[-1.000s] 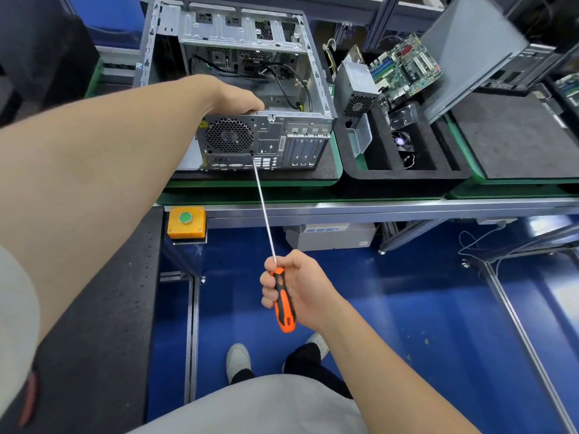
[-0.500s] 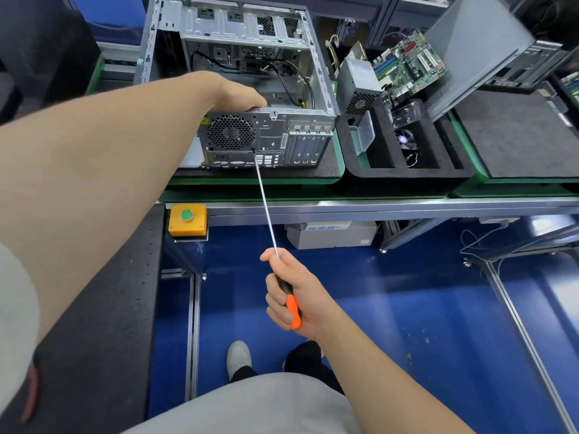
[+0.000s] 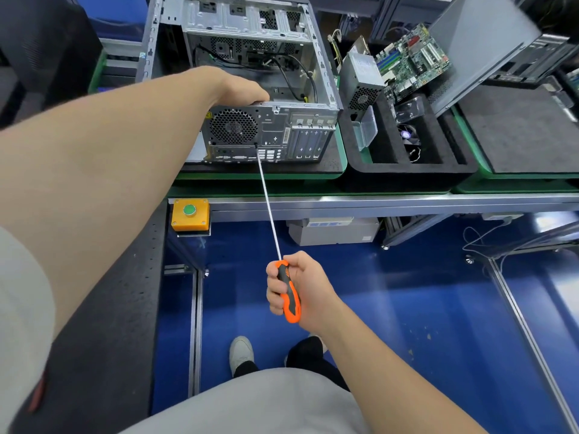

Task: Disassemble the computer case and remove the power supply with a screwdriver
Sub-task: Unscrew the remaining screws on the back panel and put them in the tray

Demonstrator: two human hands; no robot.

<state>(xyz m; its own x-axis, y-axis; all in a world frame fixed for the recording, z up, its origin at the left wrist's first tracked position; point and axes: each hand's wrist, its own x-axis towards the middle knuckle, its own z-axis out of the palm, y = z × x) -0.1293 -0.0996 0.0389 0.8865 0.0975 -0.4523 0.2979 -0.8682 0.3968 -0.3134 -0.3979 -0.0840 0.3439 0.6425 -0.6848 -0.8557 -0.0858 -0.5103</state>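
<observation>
An open grey computer case lies on a black mat, its rear panel facing me. The power supply, with its round fan grille, sits in the case's near left corner. My left hand rests on top of the case above that grille, its fingers hidden behind the edge. My right hand grips the orange and black handle of a long screwdriver. The tip touches the rear panel just below the fan grille, at its lower right.
A black foam tray to the right holds a removed power supply, a green motherboard, a fan and a clear plastic box. A grey side panel leans further right. A yellow box with a green button sits at the bench edge.
My right hand has rolled round the screwdriver handle, showing more of the orange grip again. The tip stays at the same spot on the rear panel. My left hand has not moved.
</observation>
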